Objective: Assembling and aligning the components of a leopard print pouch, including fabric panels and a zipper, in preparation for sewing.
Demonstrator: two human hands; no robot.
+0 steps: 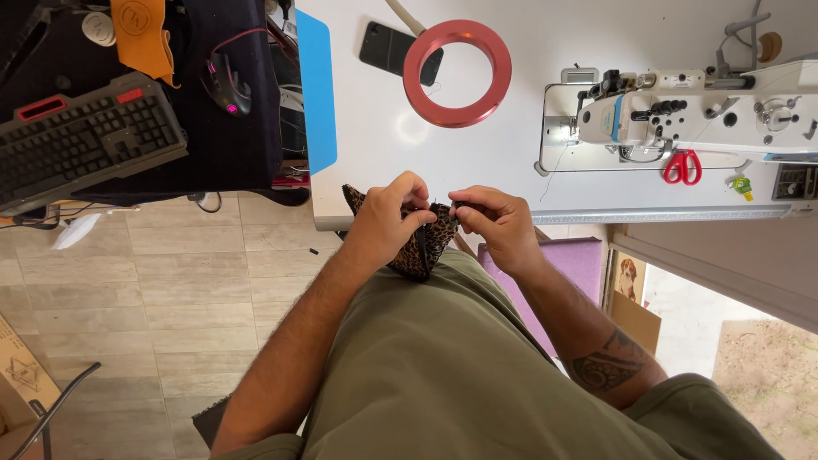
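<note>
Two hands on one job, low at table edge. Far left: keyboard [85, 140], mouse [228, 85] on dark desk. Centre: left hand [388, 223] curled tight, gripping leopard-print fabric piece [423, 247] over lap. Right hand [497, 226] pinching same fabric's top edge, fingertips closed. Beyond: red ring [457, 73], phone [382, 46]. Right: sewing machine [707, 115], red scissors [682, 166].

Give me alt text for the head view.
Both hands, left hand and right hand, pinch a small leopard-print fabric piece at the white table's edge. Beyond lie a red ring, sewing machine and red scissors.
</note>
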